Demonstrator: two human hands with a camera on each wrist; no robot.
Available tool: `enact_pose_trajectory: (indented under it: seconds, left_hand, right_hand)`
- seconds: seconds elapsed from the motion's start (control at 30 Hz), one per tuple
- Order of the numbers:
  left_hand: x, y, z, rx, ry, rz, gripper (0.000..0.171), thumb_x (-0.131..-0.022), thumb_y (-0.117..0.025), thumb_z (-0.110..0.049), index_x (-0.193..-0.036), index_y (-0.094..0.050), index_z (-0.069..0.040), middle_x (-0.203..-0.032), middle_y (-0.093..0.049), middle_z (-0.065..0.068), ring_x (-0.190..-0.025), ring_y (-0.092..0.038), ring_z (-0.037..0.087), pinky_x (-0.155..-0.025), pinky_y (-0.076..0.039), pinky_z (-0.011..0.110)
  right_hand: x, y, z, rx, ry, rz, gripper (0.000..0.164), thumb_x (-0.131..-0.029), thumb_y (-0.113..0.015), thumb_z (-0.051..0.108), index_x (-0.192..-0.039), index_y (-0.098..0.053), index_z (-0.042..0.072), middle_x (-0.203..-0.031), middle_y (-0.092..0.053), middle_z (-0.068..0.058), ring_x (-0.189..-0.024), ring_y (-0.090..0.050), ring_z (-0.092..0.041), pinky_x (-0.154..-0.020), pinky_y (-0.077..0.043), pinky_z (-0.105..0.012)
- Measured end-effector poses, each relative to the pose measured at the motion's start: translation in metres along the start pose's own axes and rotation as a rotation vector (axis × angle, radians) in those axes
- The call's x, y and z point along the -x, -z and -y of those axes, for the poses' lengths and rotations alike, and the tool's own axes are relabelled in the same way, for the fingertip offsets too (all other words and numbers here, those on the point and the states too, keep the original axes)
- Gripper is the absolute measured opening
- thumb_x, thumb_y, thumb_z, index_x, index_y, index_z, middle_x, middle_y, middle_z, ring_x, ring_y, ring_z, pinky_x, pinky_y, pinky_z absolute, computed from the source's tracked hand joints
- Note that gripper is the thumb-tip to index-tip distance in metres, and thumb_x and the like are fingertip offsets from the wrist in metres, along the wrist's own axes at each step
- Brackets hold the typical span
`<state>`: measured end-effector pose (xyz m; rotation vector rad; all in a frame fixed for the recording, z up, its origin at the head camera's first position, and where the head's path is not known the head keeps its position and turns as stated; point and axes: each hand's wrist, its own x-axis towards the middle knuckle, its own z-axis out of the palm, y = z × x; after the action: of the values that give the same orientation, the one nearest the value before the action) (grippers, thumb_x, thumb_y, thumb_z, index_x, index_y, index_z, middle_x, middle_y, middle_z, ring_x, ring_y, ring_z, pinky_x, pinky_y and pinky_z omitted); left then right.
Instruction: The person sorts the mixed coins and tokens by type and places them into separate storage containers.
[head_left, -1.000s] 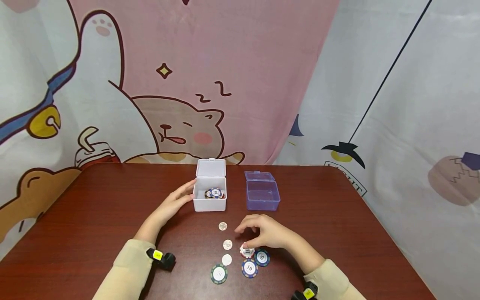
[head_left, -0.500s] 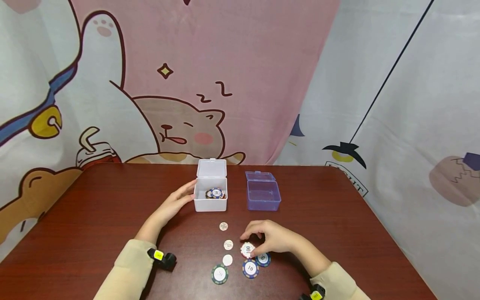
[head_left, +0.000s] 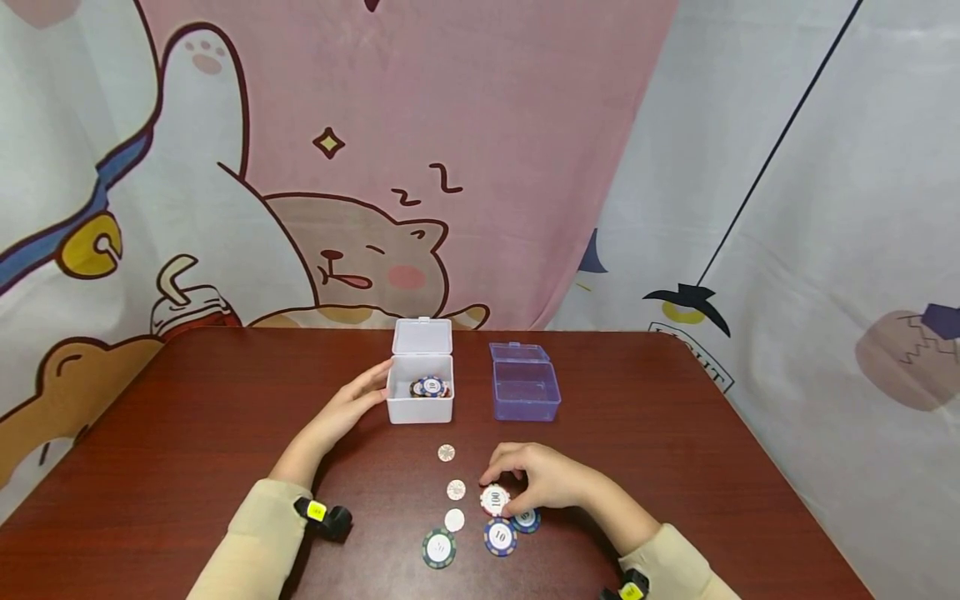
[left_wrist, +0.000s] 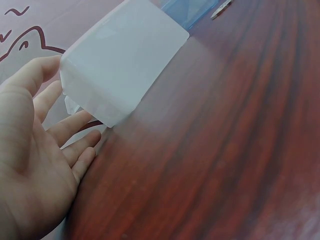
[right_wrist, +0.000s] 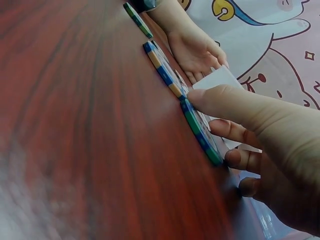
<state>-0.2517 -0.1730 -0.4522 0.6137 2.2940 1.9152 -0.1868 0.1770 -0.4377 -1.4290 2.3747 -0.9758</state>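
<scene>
My left hand [head_left: 347,410] rests with extended fingers against the left side of an open white box [head_left: 420,411]. Blue-rimmed and other poker chips [head_left: 431,386] lie inside it. In the left wrist view, fingertips touch the box wall [left_wrist: 120,57]. My right hand [head_left: 551,478] bends its thumb and fingers round the edges of a red-and-white 100 poker chip [head_left: 493,499], low at the table. A blue 10 chip [head_left: 500,538] and a darker blue-green chip [head_left: 528,522], partly under the thumb, lie beside it. From the right wrist, the thumb [right_wrist: 220,102] covers much of the 100 chip.
A translucent blue box [head_left: 527,409] with its lid raised stands right of the white one. Three small pale discs, the middle one [head_left: 456,490] patterned, line up toward a green-rimmed chip [head_left: 438,548]. A printed cloth [head_left: 525,167] hangs behind the brown table [head_left: 187,433].
My right hand has shifted slightly right and nearer, and its thumb has gone from the 100 chip's top to its lower right edge. The left hand stays at the white box.
</scene>
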Motion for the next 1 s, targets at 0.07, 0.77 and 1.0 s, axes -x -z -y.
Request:
enact_pose_trajectory:
  seconds: [0.07, 0.77, 1.0]
  left_hand:
    - [0.0001, 0.0, -0.0001, 0.002, 0.004, 0.0, 0.056, -0.098, -0.054, -0.015, -0.149, -0.033, -0.008, -0.147, -0.036, 0.022, -0.133, -0.034, 0.037, -0.105, -0.021, 0.056]
    - [-0.0005, -0.0001, -0.0001, 0.01, 0.022, 0.001, 0.056, -0.098, -0.054, -0.016, -0.15, -0.033, -0.01, -0.148, -0.036, 0.021, -0.134, -0.033, 0.036, -0.105, -0.02, 0.056]
    - [0.0, -0.0005, -0.002, 0.007, 0.027, -0.002, 0.056, -0.098, -0.054, -0.016, -0.15, -0.033, -0.01, -0.148, -0.036, 0.021, -0.133, -0.033, 0.036, -0.105, -0.02, 0.057]
  right_hand:
    - [-0.0005, -0.0001, 0.0011, 0.011, -0.009, 0.003, 0.037, -0.073, -0.082, 0.018, -0.108, -0.071, 0.016, -0.102, -0.061, 0.01, -0.088, -0.055, -0.008, -0.071, -0.045, -0.021]
    - [-0.0015, -0.0054, 0.0037, 0.09, -0.035, -0.033, 0.034, -0.069, -0.081, 0.014, -0.102, -0.072, 0.018, -0.098, -0.06, 0.014, -0.087, -0.055, -0.005, -0.075, -0.045, -0.02]
    - [-0.0034, -0.004, 0.0051, 0.075, -0.042, -0.055, 0.035, -0.068, -0.079, 0.013, -0.102, -0.072, 0.017, -0.098, -0.061, 0.013, -0.089, -0.056, -0.007, -0.075, -0.046, -0.021]
